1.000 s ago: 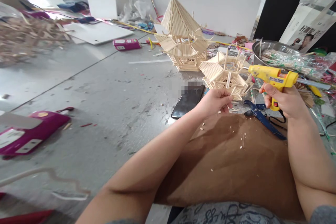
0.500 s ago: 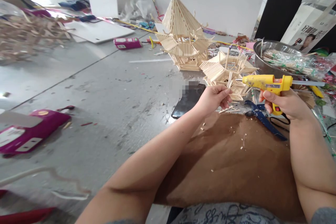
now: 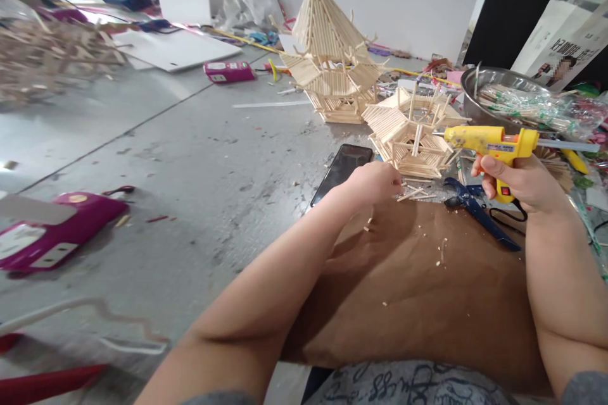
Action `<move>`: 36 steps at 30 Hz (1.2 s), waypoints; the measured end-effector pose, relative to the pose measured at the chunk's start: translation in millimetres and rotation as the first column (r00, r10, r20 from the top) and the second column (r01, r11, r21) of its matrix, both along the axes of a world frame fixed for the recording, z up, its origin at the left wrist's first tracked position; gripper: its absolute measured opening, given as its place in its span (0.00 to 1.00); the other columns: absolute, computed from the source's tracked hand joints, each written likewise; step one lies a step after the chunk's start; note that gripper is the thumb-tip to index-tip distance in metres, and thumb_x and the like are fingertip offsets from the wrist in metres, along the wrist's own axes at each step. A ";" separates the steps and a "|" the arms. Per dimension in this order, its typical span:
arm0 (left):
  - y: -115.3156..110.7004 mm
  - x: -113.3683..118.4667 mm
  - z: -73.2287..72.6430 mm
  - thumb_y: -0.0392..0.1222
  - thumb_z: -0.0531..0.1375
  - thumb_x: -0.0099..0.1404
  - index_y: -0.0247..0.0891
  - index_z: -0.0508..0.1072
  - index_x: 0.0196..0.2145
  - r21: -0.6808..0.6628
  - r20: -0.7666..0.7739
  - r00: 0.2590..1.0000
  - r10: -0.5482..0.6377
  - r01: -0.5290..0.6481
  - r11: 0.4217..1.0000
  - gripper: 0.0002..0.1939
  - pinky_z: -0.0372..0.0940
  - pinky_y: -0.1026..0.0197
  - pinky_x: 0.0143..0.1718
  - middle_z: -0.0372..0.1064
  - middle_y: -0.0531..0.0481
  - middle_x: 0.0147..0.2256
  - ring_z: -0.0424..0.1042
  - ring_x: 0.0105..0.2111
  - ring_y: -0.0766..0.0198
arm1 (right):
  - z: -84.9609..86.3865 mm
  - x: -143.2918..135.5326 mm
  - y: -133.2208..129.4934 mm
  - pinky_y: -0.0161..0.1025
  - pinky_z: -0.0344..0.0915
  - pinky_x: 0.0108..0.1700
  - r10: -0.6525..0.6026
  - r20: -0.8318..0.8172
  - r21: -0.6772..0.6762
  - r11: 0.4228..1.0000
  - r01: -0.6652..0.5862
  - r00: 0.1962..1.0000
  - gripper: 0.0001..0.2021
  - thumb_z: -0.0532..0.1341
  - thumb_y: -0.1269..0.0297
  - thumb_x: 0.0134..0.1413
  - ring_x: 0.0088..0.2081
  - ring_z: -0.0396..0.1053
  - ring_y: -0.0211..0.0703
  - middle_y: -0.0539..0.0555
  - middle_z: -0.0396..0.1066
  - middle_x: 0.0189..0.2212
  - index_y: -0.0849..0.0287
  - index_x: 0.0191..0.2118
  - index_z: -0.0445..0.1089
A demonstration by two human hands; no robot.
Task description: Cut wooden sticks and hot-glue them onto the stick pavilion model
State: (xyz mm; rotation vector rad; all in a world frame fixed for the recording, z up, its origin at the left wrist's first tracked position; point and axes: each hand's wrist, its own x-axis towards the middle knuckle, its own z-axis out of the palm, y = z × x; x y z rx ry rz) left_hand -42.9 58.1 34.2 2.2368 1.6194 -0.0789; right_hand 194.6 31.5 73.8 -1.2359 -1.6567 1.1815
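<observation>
Gripping yellow glue gun (image 3: pixel 494 141), label (image 3: pixel 500 148) blurred

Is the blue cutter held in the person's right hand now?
No, the right hand grips the yellow glue gun, while the blue cutter lies below it.

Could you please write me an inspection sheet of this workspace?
Surface: brown sheet with small chips; grey surface beyond, speckled with debris.
Things: yellow glue gun beside the smaller stick structure; taller stick tower behind.
Clutter: loose sticks, blue cutters, phone, steel bowl of wrapped sticks.
Hands: right grips the glue gun; left is near the loose sticks, its fingertips hidden.
Cables: black cord below the glue gun.
Surroundings: white wall, tote bag.
</observation>
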 end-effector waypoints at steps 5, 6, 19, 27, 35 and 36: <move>-0.4 3.8 -7.3 0.40 0.52 0.57 0.38 0.74 0.37 0.035 -0.152 0.988 0.038 -0.033 0.999 0.14 0.64 0.57 0.36 0.72 0.40 0.40 0.70 0.40 0.52 | -1.1 0.2 0.1 0.31 0.53 0.16 0.001 -0.010 0.005 1.000 -0.001 1.000 0.16 0.63 0.51 0.43 0.15 0.60 0.30 0.49 0.66 0.23 0.59 0.28 0.64; -0.7 3.8 -8.4 0.39 0.52 0.56 0.37 0.74 0.38 0.029 -0.173 0.985 0.030 -0.025 0.999 0.14 0.64 0.56 0.36 0.72 0.39 0.40 0.70 0.40 0.51 | -0.8 -0.4 -0.2 0.31 0.53 0.16 0.004 -0.013 0.004 1.000 -0.004 1.000 0.16 0.63 0.51 0.43 0.15 0.60 0.30 0.49 0.66 0.23 0.59 0.28 0.64; -2.7 6.2 -15.1 0.31 0.51 0.52 0.35 0.74 0.35 0.039 -0.215 0.976 -0.046 0.055 0.998 0.15 0.63 0.59 0.30 0.72 0.37 0.35 0.71 0.34 0.55 | -1.7 -0.7 0.9 0.31 0.52 0.15 -0.006 -0.032 0.037 0.999 0.008 0.999 0.16 0.63 0.50 0.42 0.14 0.60 0.29 0.48 0.65 0.23 0.58 0.28 0.64; -12.2 1.5 9.6 0.36 0.51 0.57 0.35 0.72 0.29 0.156 0.367 0.911 -0.188 0.139 0.978 0.10 0.57 0.68 0.27 0.66 0.52 0.22 0.62 0.22 0.72 | 1.8 -0.6 -0.9 0.33 0.53 0.14 -0.016 -0.071 0.007 1.000 0.016 0.997 0.18 0.64 0.48 0.39 0.14 0.59 0.30 0.49 0.66 0.23 0.57 0.28 0.64; -9.8 3.6 9.0 0.41 0.53 0.59 0.34 0.69 0.27 0.012 0.693 0.719 0.043 -0.071 0.997 0.09 0.57 0.70 0.21 0.57 0.57 0.14 0.59 0.15 0.75 | 1.1 0.2 0.3 0.33 0.54 0.15 0.017 -0.124 0.007 1.000 -0.016 0.992 0.17 0.64 0.50 0.39 0.14 0.61 0.30 0.50 0.69 0.29 0.57 0.32 0.65; -9.7 3.9 8.9 0.41 0.53 0.59 0.34 0.69 0.26 0.003 0.710 0.701 0.059 -0.087 0.996 0.09 0.57 0.70 0.21 0.57 0.57 0.14 0.59 0.15 0.76 | 1.4 -0.1 0.0 0.32 0.54 0.15 0.019 -0.127 0.007 1.000 -0.019 0.992 0.17 0.65 0.50 0.39 0.14 0.60 0.30 0.49 0.68 0.27 0.58 0.32 0.65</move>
